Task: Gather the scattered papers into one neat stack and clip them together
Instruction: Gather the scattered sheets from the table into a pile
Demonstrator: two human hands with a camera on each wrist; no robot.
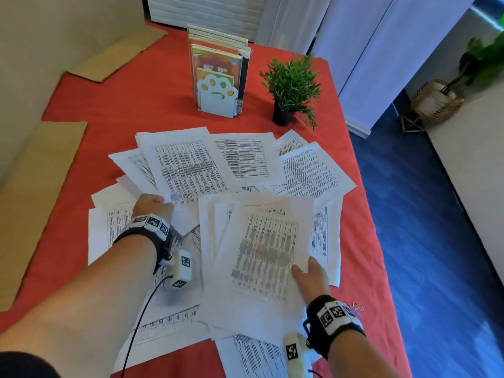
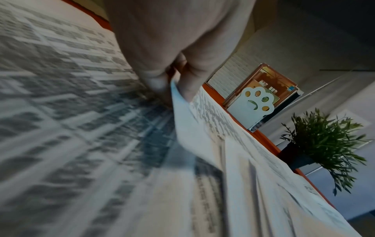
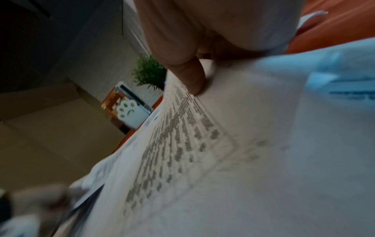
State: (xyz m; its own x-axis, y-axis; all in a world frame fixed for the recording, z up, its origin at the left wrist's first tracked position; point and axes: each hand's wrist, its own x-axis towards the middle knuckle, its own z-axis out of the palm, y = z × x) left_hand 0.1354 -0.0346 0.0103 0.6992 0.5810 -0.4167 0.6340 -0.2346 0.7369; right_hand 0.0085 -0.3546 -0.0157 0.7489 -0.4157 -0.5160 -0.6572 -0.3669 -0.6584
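Red tablecloth (image 1: 114, 105) over the table, cardboard sheets (image 1: 38, 192) along its left edge. Beyond — a white radiator (image 1: 207, 12), pale curtains (image 1: 381, 50). Blue floor (image 1: 425, 214) at right — wicker basket (image 1: 433, 100) with a leafy plant (image 1: 488, 58).

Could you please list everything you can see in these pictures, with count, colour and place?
papers: many, count unclear, white with printed tables, overlapping across the middle and near side of the table
table: one, red cover, under everything
bookend: one, white, paw-shaped, far centre, in front of upright books
books: several, mostly orange and green covers, standing behind the bookend
potted plant: one, green in a black pot, right of the bookend
cardboard sheets: two, brown, along the left edge
basket plant: one, on the floor, far right
left hand: pinches a sheet's edge
right hand: grips a loose sheaf of papers, thumb on top
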